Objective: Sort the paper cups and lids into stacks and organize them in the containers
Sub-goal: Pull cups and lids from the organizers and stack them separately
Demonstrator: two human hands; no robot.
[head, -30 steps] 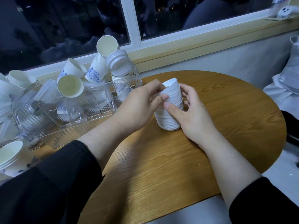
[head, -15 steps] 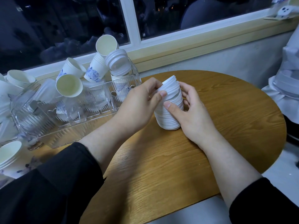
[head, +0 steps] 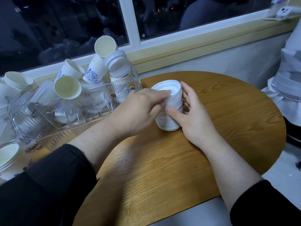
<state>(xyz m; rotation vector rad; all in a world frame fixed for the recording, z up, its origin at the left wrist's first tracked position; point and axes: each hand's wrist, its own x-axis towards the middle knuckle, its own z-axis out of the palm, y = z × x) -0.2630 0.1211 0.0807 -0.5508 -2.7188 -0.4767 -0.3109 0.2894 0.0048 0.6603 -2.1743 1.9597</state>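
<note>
- The lid stack, tilted half a second ago, is now set upright on the round wooden table; its top lid is seen face-on.
- Clear ribbed container, far left: cup stacks are leaned inside.
- Left hand: fingertips laid on the stack's top rim, fingers loosely bent.
- Right hand: fingers spread, thumb pressed against the stack's side.

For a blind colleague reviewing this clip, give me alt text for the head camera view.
Two hands steady a stack of white lids standing on a round wooden table: left hand fingers on top, right hand against its side. A clear container of paper cups sits left.
</note>
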